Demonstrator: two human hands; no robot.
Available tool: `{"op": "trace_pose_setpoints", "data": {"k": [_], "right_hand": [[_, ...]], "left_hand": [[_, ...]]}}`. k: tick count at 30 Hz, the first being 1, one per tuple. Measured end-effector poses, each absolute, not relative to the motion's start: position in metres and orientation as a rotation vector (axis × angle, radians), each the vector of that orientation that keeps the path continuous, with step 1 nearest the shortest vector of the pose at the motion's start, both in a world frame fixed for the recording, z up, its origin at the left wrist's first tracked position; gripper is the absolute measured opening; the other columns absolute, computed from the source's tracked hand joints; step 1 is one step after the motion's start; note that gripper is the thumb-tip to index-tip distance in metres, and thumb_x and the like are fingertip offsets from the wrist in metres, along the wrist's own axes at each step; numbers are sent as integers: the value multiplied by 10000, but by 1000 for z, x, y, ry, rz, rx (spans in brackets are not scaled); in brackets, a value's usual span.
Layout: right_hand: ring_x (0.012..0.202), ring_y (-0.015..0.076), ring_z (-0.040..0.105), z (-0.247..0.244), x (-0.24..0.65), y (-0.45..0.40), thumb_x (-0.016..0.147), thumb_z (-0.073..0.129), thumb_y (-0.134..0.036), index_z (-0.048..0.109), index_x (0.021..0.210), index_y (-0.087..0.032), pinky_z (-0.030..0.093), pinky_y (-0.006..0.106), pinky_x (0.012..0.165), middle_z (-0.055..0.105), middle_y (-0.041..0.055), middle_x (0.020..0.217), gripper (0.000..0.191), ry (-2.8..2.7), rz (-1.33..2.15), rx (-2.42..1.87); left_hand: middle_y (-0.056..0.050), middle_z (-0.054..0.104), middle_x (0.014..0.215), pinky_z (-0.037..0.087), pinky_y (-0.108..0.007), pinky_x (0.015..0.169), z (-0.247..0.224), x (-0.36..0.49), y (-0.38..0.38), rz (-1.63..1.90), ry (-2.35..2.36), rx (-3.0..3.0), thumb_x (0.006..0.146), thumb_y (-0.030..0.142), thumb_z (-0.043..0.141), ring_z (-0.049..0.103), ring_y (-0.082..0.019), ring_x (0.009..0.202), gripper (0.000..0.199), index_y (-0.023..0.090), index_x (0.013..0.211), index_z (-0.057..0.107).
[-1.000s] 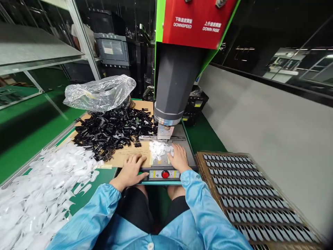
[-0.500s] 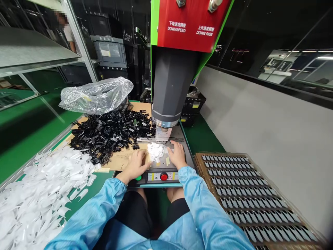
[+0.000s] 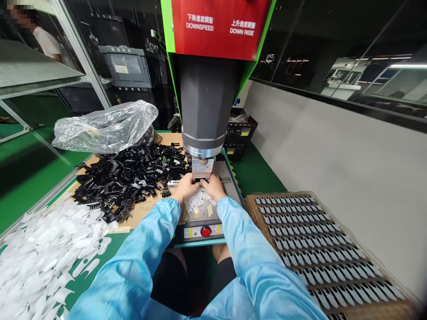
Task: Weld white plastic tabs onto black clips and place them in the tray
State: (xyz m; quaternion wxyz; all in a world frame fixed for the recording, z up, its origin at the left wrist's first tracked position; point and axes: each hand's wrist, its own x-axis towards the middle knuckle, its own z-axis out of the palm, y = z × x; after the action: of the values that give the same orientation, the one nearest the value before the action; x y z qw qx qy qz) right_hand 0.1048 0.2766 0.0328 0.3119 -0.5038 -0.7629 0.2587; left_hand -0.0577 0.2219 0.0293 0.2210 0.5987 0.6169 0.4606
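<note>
My left hand [image 3: 187, 187] and my right hand [image 3: 213, 186] meet under the metal press head [image 3: 202, 168] of the machine. Between their fingertips is a small dark part [image 3: 202, 180], mostly hidden; both hands look closed around its sides. Just below them, white pieces [image 3: 197, 202] lie in a small pile on the grey machine base [image 3: 218, 168]. A red button [image 3: 206, 231] is on the front panel of the base.
Black clips [image 3: 133, 171] are heaped on cardboard at the left, with white pieces [image 3: 50, 249] nearer and a clear plastic bag [image 3: 106, 126] behind. A tray [image 3: 251, 202] of grey parts is at the right. A person [image 3: 46, 42] stands at the far left.
Both hands have moved forward and together, from beside the white pile to beneath the press head. The camera view has shifted slightly, and the person in the background appears farther left.
</note>
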Motion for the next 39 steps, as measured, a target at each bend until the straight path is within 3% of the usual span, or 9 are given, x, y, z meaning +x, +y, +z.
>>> {"op": "trace_pose_setpoints", "data": {"k": [4, 9, 13, 18, 26, 35, 39], "right_hand": [[864, 227, 722, 31, 105, 275, 897, 661, -268, 718, 1149, -204, 583, 365, 874, 796, 71, 1030, 266, -1790, 944, -1195], [1074, 243, 750, 12, 130, 222, 850, 679, -314, 725, 1178, -212, 603, 406, 995, 789, 101, 1199, 346, -1387, 1154, -982], [992, 252, 768, -5, 154, 144, 851, 736, -352, 696, 1182, -219, 653, 424, 903, 777, 105, 1161, 359, -1248, 1311, -910], [1036, 239, 757, -9, 169, 71, 889, 759, -331, 669, 1190, -237, 650, 406, 947, 766, 85, 1130, 328, -1274, 1362, -888], [1183, 249, 725, -5, 177, 44, 893, 770, -320, 675, 1190, -251, 582, 478, 1115, 751, 92, 1212, 319, -1324, 1352, -913], [1192, 252, 722, -9, 176, 44, 904, 787, -368, 671, 1203, -252, 563, 492, 1135, 745, 96, 1225, 342, -1343, 1342, -930], [1203, 258, 718, -10, 175, 43, 906, 802, -414, 667, 1182, -246, 550, 493, 1145, 739, 105, 1242, 350, -1347, 1337, -925]], "left_hand": [[-58, 710, 849, 510, -334, 750, 32, -55, 217, 1303, 1735, 1558, 875, 370, 773, 623, -211, 749, 232, 172, 993, 800], [-52, 726, 876, 517, -296, 690, 25, -31, 151, 1509, 1405, 1089, 818, 519, 848, 639, -177, 734, 524, 163, 1192, 757], [-57, 765, 953, 566, -282, 758, 13, 1, 73, 1504, 1188, 834, 748, 491, 935, 690, -159, 790, 551, 181, 1160, 741], [-62, 787, 1026, 614, -299, 788, 8, 25, 16, 1500, 1131, 732, 731, 437, 962, 715, -145, 779, 518, 189, 1127, 740], [-19, 767, 865, 607, -302, 819, -6, 30, 4, 1482, 1067, 802, 794, 389, 927, 710, -142, 766, 431, 196, 1127, 733], [-42, 779, 1029, 584, -282, 796, -7, 28, 2, 1474, 1059, 786, 777, 412, 933, 694, -125, 787, 438, 199, 1091, 714], [-4, 747, 862, 584, -270, 765, -6, 29, 1, 1457, 1085, 795, 788, 420, 931, 680, -123, 737, 421, 197, 1077, 721]]}}
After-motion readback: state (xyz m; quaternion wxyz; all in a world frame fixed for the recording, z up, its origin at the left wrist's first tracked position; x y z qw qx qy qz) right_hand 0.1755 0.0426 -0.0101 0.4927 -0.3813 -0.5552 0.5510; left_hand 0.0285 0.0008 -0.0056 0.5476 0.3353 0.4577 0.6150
